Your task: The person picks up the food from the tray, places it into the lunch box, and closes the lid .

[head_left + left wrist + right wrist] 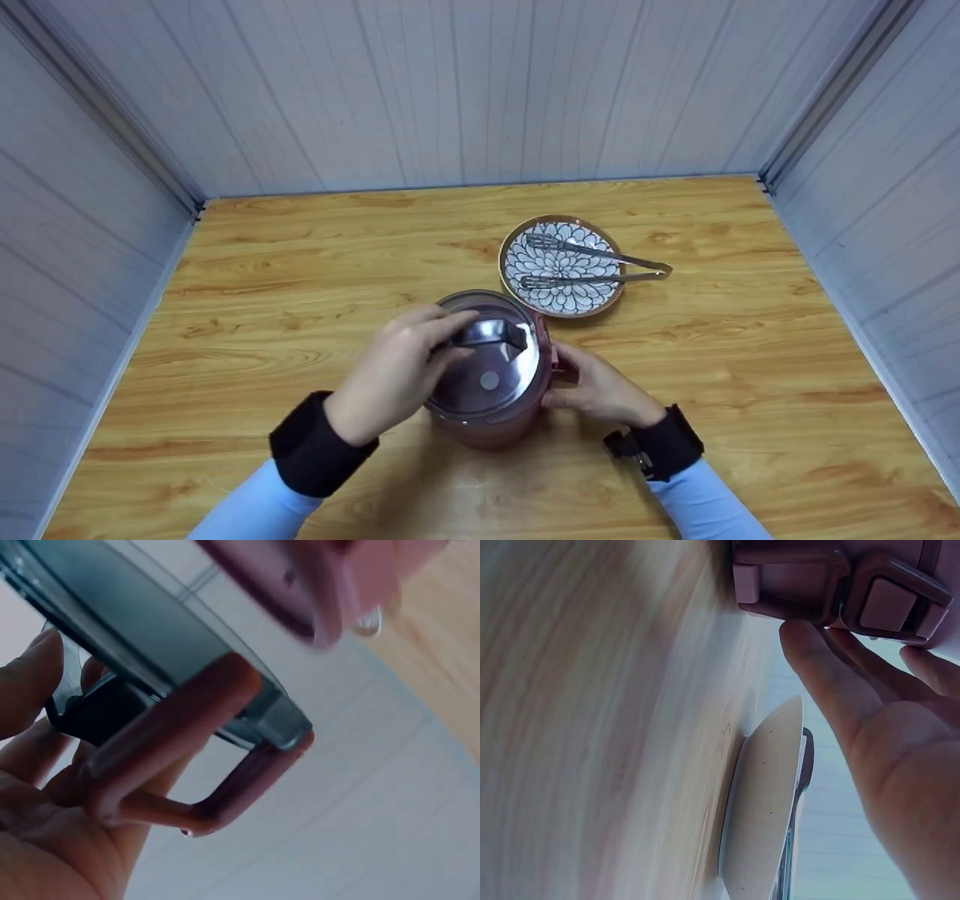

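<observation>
A round, see-through grey lid [469,386] with a shiny raised handle [491,331] tops a dark pink container [491,435]. My left hand [394,367] grips the lid's handle, its thumb and fingers around the grey handle piece [97,720] in the left wrist view. Pale wall shows between the lid's edge [172,637] and the pink container's rim [285,592] there. A reddish clip [187,705] swings loose from the lid. On the container's right side, my right hand [596,386] holds the handle [787,577], thumb and fingers on either side; its fingertips [802,634] are right at the handle's edge.
Behind the container stands a flower-patterned plate [562,304] with a brown rim. Metal tongs [637,262] lie across it, their bent end past its right side. White panels [480,97] enclose the wooden table [315,300] at the back and both sides.
</observation>
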Tool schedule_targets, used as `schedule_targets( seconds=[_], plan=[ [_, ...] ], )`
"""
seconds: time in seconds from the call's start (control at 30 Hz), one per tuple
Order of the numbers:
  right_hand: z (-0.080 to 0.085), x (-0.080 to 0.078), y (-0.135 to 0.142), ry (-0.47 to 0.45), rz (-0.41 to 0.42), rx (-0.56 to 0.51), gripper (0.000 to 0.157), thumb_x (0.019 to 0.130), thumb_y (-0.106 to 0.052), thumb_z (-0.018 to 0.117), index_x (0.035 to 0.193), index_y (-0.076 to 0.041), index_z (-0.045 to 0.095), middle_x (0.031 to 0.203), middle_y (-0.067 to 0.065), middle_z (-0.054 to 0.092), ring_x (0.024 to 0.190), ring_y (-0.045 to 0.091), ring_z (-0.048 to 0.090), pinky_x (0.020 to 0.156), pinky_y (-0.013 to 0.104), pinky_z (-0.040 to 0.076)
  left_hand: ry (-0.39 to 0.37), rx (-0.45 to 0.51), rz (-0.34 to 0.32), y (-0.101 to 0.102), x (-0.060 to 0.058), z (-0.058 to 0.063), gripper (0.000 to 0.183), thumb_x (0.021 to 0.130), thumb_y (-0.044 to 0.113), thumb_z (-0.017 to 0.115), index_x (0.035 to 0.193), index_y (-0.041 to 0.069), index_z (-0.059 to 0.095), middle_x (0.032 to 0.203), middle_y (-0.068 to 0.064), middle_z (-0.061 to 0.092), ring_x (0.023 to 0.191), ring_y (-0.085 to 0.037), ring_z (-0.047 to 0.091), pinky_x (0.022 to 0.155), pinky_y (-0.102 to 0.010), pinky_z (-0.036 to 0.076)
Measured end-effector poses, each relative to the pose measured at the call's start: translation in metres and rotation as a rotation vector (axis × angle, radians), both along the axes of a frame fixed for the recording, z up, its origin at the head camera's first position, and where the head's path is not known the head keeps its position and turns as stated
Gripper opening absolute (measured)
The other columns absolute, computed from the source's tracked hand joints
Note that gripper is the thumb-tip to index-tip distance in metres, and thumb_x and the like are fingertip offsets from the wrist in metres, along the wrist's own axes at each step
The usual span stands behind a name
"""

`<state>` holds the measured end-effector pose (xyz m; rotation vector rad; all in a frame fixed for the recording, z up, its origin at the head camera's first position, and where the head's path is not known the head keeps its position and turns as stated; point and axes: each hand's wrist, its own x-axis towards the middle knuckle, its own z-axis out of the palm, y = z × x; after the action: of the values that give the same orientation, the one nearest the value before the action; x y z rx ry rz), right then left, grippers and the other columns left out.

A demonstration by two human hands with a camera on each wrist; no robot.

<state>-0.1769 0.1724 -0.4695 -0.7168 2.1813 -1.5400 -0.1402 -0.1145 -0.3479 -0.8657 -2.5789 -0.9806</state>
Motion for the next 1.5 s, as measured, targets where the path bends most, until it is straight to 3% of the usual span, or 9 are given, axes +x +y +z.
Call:
schedule_targets(
  seconds=[0.2, 0.4, 0.77, 1.0, 1.23, 1.5],
  plan=[
    [-0.002, 0.000, -0.002, 0.002, -0.005, 0.014, 0.084, 0.078, -0.018, 0.083, 0.150, -0.008, 0.041, 0.148, 0.007, 0.047, 0.135, 0.025, 0.043, 0.114, 0.048, 0.027, -0.004, -0.042, -0.006, 0.014, -0.001, -0.014, 0.038, 0.086, 0.009, 0.076, 0.122, -0.001, 0.068, 0.098, -0.008, 0.068, 0.089, -0.021, 0.065, 0.082, -0.037, 0.054],
    [-0.003, -0.001, -0.004, -0.007, -0.002, 0.014, 0.077, 0.077, -0.013, 0.083, 0.145, -0.009, 0.047, 0.140, 0.004, 0.054, 0.128, 0.024, 0.050, 0.112, 0.047, 0.032, 0.008, -0.060, -0.002, 0.019, -0.003, -0.019, 0.038, 0.087, 0.010, 0.076, 0.122, -0.001, 0.068, 0.096, -0.006, 0.068, 0.086, -0.021, 0.064, 0.079, -0.037, 0.054],
    [0.000, 0.000, -0.001, -0.007, -0.025, 0.036, 0.086, 0.076, -0.023, 0.085, 0.149, -0.010, 0.043, 0.149, 0.006, 0.046, 0.137, 0.026, 0.040, 0.115, 0.052, 0.023, 0.097, -0.076, 0.013, 0.025, -0.002, -0.025, 0.041, 0.084, 0.010, 0.078, 0.122, -0.001, 0.068, 0.097, -0.008, 0.069, 0.084, -0.021, 0.066, 0.078, -0.034, 0.056],
    [0.002, -0.002, -0.002, 0.006, -0.024, 0.044, 0.084, 0.076, -0.026, 0.085, 0.148, -0.015, 0.045, 0.148, 0.001, 0.047, 0.137, 0.023, 0.041, 0.115, 0.051, 0.024, 0.115, -0.074, 0.042, 0.027, -0.002, -0.022, 0.039, 0.085, 0.011, 0.077, 0.122, 0.000, 0.069, 0.095, -0.008, 0.069, 0.082, -0.020, 0.067, 0.075, -0.032, 0.057],
    [0.001, -0.001, -0.002, 0.010, -0.025, 0.049, 0.085, 0.076, -0.026, 0.085, 0.149, -0.012, 0.044, 0.148, 0.005, 0.047, 0.135, 0.024, 0.043, 0.114, 0.050, 0.028, 0.127, -0.075, 0.054, 0.028, 0.001, -0.023, 0.036, 0.088, 0.012, 0.074, 0.122, 0.000, 0.069, 0.093, -0.008, 0.069, 0.079, -0.020, 0.068, 0.072, -0.033, 0.058],
    [0.000, -0.001, -0.004, -0.008, -0.028, 0.041, 0.080, 0.077, -0.022, 0.084, 0.146, -0.010, 0.046, 0.145, 0.005, 0.050, 0.132, 0.024, 0.046, 0.113, 0.048, 0.030, 0.101, -0.043, 0.019, 0.025, -0.002, -0.024, 0.036, 0.086, 0.009, 0.075, 0.121, -0.001, 0.069, 0.093, -0.008, 0.070, 0.081, -0.022, 0.069, 0.076, -0.032, 0.057]
  ],
)
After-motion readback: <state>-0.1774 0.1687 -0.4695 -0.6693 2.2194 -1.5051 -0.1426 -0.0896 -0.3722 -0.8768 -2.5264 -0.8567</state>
